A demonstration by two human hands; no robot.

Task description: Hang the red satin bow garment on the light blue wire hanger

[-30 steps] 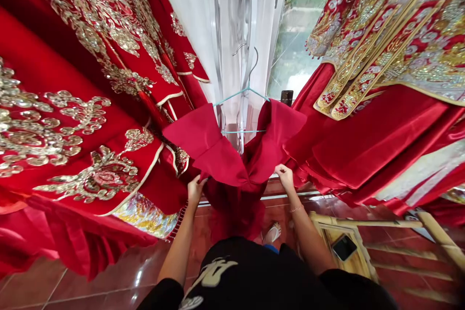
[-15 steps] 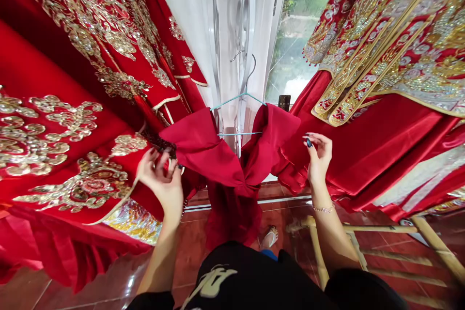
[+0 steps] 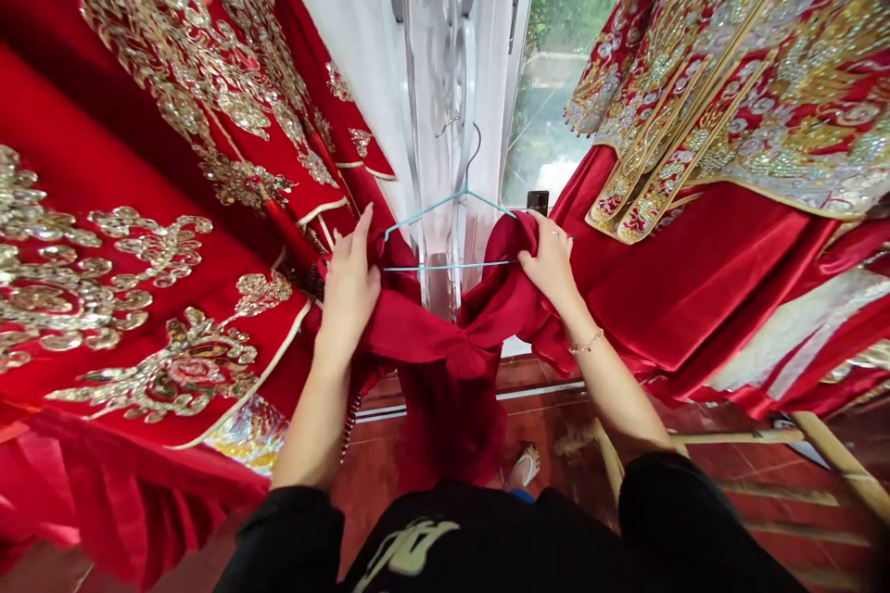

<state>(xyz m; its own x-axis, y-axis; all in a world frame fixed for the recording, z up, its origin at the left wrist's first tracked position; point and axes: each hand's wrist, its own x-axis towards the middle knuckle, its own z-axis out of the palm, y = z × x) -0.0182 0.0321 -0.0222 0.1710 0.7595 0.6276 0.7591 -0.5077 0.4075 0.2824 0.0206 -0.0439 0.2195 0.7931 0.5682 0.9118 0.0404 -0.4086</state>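
Observation:
A plain dark-red dress (image 3: 451,347) hangs in front of me on a thin light-blue hanger (image 3: 445,268) with a metal hook. At its left shoulder, my left hand (image 3: 346,296) grips the fabric, one finger stretched upward and the others partly hidden. My right hand (image 3: 553,264) is closed on the right shoulder, close to the hanger's right end. The hanger's left tip shows bare, with the shoulder cloth lying below it. Under the neckline the skirt drops toward the floor.
Red garments with gold sequin embroidery (image 3: 187,366) hang close on the left. A beaded red-and-gold jacket (image 3: 723,93) hangs on the right. Behind the hanger stands a white metal frame (image 3: 464,74). A dark phone-like device (image 3: 538,201) and a wooden rack (image 3: 737,437) are at right.
Both hands have moved inward from beside the dress and taken hold of its shoulders. The left shoulder fabric has slipped below the hanger's left tip.

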